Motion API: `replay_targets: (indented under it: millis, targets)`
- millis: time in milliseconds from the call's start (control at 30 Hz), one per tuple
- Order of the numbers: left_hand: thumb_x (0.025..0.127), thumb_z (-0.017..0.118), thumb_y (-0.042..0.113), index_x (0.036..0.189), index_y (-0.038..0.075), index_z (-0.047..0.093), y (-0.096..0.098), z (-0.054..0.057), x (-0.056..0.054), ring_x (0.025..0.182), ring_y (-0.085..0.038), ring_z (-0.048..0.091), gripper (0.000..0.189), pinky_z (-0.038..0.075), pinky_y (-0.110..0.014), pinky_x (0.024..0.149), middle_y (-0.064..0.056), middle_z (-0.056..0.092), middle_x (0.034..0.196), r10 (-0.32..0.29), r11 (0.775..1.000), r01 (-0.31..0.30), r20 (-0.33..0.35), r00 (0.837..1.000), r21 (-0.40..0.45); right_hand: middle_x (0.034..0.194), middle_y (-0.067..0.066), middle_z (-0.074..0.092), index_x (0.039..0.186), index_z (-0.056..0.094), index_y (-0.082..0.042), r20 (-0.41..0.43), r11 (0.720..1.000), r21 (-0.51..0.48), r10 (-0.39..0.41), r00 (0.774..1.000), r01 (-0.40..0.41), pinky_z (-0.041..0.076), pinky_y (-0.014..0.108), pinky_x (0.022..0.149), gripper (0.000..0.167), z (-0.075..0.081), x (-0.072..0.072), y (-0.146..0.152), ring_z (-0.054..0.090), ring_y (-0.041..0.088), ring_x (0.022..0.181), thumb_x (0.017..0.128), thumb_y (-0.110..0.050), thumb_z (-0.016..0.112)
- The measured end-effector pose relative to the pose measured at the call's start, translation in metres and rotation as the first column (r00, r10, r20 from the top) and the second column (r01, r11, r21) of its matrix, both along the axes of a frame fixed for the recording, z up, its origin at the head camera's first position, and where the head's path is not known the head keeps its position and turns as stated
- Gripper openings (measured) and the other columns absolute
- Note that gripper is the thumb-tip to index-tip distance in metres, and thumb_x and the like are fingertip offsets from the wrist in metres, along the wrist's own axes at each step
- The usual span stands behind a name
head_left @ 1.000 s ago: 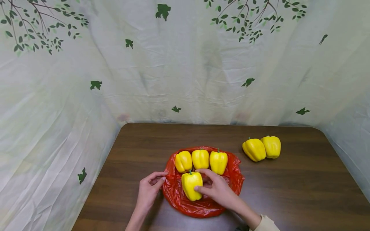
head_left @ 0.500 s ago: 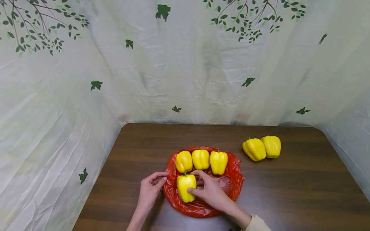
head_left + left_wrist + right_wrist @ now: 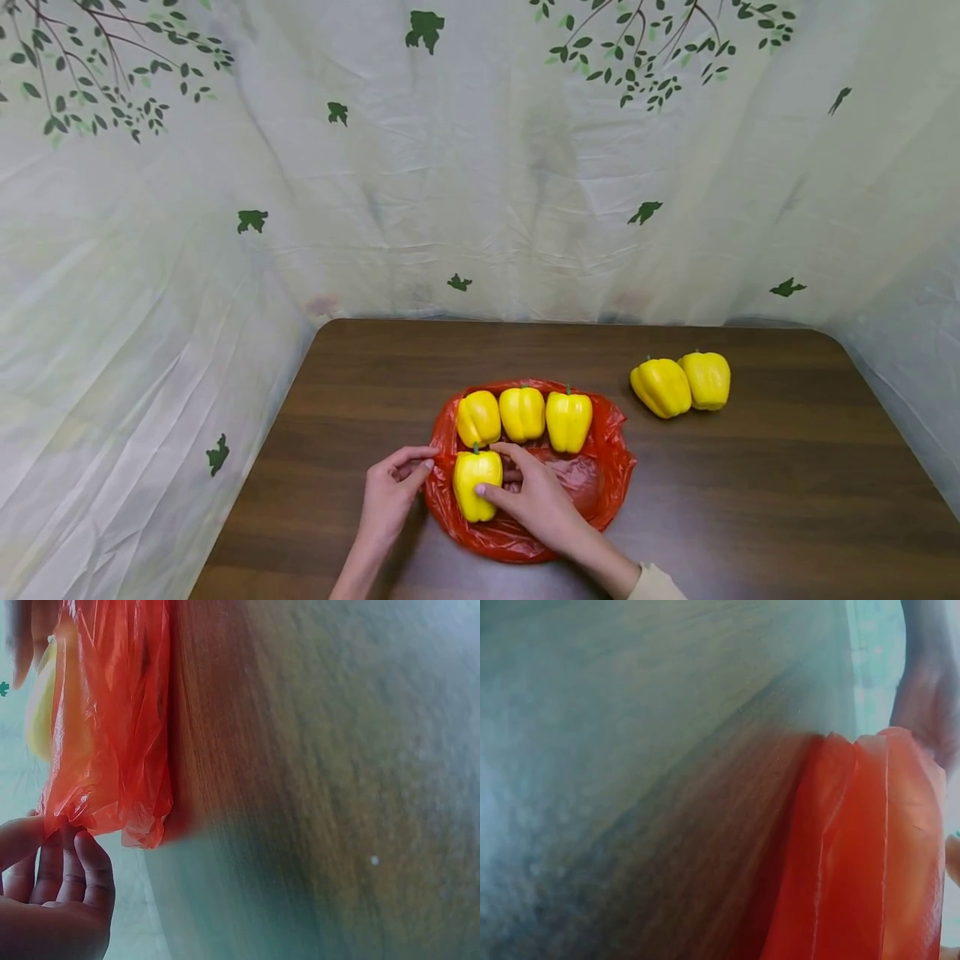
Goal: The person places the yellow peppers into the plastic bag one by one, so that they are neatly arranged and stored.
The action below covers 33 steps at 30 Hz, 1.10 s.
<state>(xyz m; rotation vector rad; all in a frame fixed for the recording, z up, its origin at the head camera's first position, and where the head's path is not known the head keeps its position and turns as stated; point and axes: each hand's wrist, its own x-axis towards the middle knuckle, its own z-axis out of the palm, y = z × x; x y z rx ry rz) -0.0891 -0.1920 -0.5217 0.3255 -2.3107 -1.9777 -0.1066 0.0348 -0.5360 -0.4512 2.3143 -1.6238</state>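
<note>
A red plastic bag (image 3: 517, 546) lies spread in a round on the table, its edge standing up around several yellow bell peppers. My left hand (image 3: 390, 496) pinches the bag's left edge between thumb and fingers; the left wrist view shows the fingertips on the red film (image 3: 97, 750). Inside the bag at the front left, my right hand (image 3: 536, 500) holds a yellow bell pepper (image 3: 474, 483) by its right side, stem pointing away. Behind it three more peppers stand in a row: left (image 3: 478, 419), middle (image 3: 522, 414) and right (image 3: 569, 422).
Two more yellow bell peppers, one (image 3: 661, 387) leaning against the other (image 3: 706, 381), sit at the back right of the brown wooden table (image 3: 787, 467). A pale curtain (image 3: 480, 192) printed with leaves hangs behind the table and along its sides.
My right hand has moved left within the bag, carrying the pepper from the middle front to the front left. My left hand keeps its pinch on the bag's edge.
</note>
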Motion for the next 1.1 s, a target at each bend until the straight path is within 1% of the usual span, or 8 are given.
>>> replay_targets:
  millis: [133, 367, 500, 567, 667, 833, 967, 1100]
  targets:
    - [0.089, 0.068, 0.0, 0.101, 0.002, 0.075, 0.0, -0.002, -0.001, 0.064, -0.022, 0.054, 0.014, 0.042, -0.023, 0.05, -0.013, 0.068, 0.091, 0.005, 1.0, -0.005, -0.005, 1.0, -0.018, 0.129, 0.006, 0.057, 0.14, 0.049, -0.013, 0.035, 1.0, -0.028, 0.008, 0.999, -0.007, 0.054, 0.036, 0.084, 0.066, 0.0, 0.001, 0.003, 0.063, 0.02, 0.106, 0.088, -0.047, 0.071]
    - [0.09, 0.067, 0.0, 0.1, 0.006, 0.076, 0.0, -0.002, -0.003, 0.066, -0.026, 0.054, 0.015, 0.042, -0.023, 0.051, -0.012, 0.068, 0.093, 0.008, 1.0, -0.008, 0.013, 1.0, -0.023, 0.132, 0.009, 0.056, 0.14, 0.048, -0.011, 0.043, 0.999, -0.043, -0.021, 0.999, 0.023, 0.053, 0.038, 0.089, 0.065, 0.01, 0.002, 0.014, 0.058, 0.025, 0.115, 0.089, -0.044, 0.071]
    - [0.09, 0.067, 0.0, 0.102, 0.006, 0.076, -0.001, -0.001, -0.003, 0.068, -0.026, 0.055, 0.015, 0.045, -0.024, 0.054, -0.012, 0.069, 0.096, 0.009, 1.0, -0.009, 0.024, 1.0, -0.024, 0.132, 0.014, 0.055, 0.141, 0.047, -0.012, 0.069, 0.997, -0.054, -0.042, 0.997, 0.046, 0.053, 0.038, 0.087, 0.064, 0.018, 0.005, 0.023, 0.061, 0.028, 0.112, 0.09, -0.041, 0.071]
    - [0.091, 0.067, 0.001, 0.102, 0.006, 0.075, -0.002, 0.0, -0.003, 0.07, -0.025, 0.056, 0.015, 0.048, -0.026, 0.057, -0.012, 0.069, 0.098, 0.009, 1.0, -0.008, 0.028, 1.0, -0.022, 0.132, 0.014, 0.055, 0.141, 0.047, -0.013, 0.06, 0.998, -0.047, -0.049, 0.997, 0.052, 0.054, 0.038, 0.086, 0.064, 0.021, 0.007, 0.028, 0.062, 0.027, 0.11, 0.09, -0.042, 0.07]
    - [0.09, 0.068, 0.001, 0.102, 0.005, 0.075, -0.002, 0.0, -0.004, 0.071, -0.023, 0.058, 0.015, 0.05, -0.027, 0.059, -0.013, 0.069, 0.099, 0.007, 1.0, -0.007, 0.023, 1.0, -0.021, 0.131, 0.013, 0.056, 0.141, 0.047, -0.014, 0.021, 0.998, -0.035, -0.056, 0.998, 0.057, 0.053, 0.038, 0.087, 0.063, 0.025, 0.011, 0.035, 0.062, 0.026, 0.109, 0.09, -0.043, 0.07]
    - [0.09, 0.068, 0.0, 0.101, 0.004, 0.075, -0.002, 0.0, -0.005, 0.071, -0.021, 0.061, 0.014, 0.053, -0.029, 0.06, -0.013, 0.07, 0.099, 0.008, 1.0, -0.008, -0.003, 1.0, -0.018, 0.128, 0.014, 0.058, 0.14, 0.049, -0.013, -0.046, 0.995, -0.061, -0.082, 0.996, 0.079, 0.052, 0.039, 0.089, 0.058, 0.03, 0.016, 0.049, 0.062, 0.029, 0.11, 0.091, -0.033, 0.071]
    - [0.09, 0.068, 0.0, 0.101, 0.004, 0.076, -0.001, -0.001, -0.005, 0.07, -0.021, 0.061, 0.014, 0.054, -0.03, 0.06, -0.012, 0.07, 0.099, 0.013, 1.0, -0.013, -0.002, 1.0, -0.019, 0.127, 0.012, 0.059, 0.137, 0.052, -0.018, -0.063, 0.986, -0.099, -0.139, 0.988, 0.132, 0.052, 0.033, 0.088, 0.053, 0.033, 0.018, 0.059, 0.06, 0.034, 0.111, 0.09, -0.027, 0.073]
    - [0.09, 0.068, 0.0, 0.1, 0.005, 0.076, 0.0, -0.002, -0.006, 0.069, -0.021, 0.061, 0.014, 0.053, -0.029, 0.059, -0.012, 0.07, 0.098, 0.014, 1.0, -0.014, 0.004, 1.0, -0.015, 0.125, 0.01, 0.06, 0.136, 0.054, -0.02, -0.089, 0.968, -0.156, -0.211, 0.973, 0.196, 0.053, 0.029, 0.084, 0.052, 0.034, 0.019, 0.069, 0.059, 0.037, 0.111, 0.088, -0.016, 0.075]
